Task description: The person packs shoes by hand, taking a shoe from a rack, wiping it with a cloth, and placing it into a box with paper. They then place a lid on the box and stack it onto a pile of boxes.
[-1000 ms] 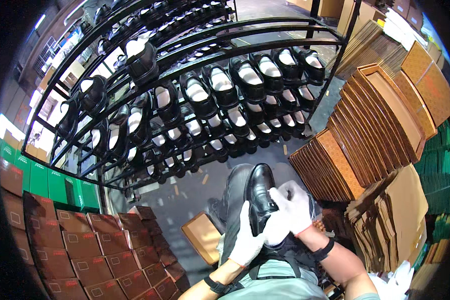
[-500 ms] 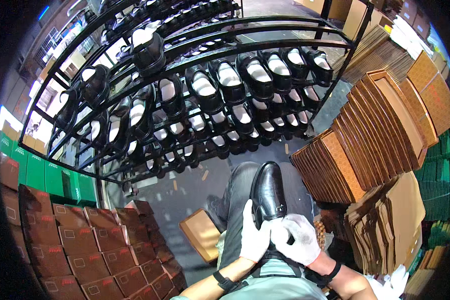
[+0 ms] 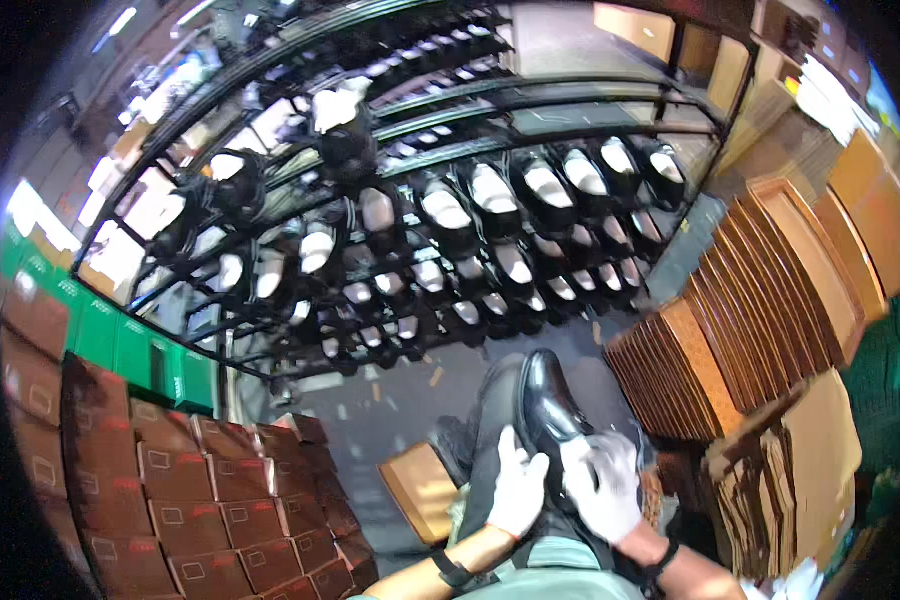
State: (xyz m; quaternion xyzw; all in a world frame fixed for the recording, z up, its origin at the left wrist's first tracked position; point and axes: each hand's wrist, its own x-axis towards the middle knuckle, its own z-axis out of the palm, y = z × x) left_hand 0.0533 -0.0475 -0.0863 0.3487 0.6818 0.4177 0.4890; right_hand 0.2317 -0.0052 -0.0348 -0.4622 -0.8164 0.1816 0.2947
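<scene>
A shiny black dress shoe (image 3: 550, 398) lies on my lap, its toe pointing away from me. My left hand (image 3: 518, 490), in a white glove, grips the near left side of the shoe, with the thumb toward the opening. At the shoe's near right side is my right hand (image 3: 605, 488), also white-gloved. Its fingers bend down by the opening but are smeared by motion, so what they hold, if anything, does not show. Both hands cover most of the heel end.
Ahead stands a black metal rack (image 3: 610, 85) with rows of black shoes. Brown boxes (image 3: 175, 470) are stacked at left, green boxes (image 3: 115, 330) behind them. Nested brown trays (image 3: 760, 290) and flattened cardboard (image 3: 800, 470) stand at right. A small box (image 3: 420, 490) sits near my leg.
The view has shifted, so the surroundings sit lower and further right. My right hand has moved from the heel up along the shoe's right side. The left hand stays at the shoe.
</scene>
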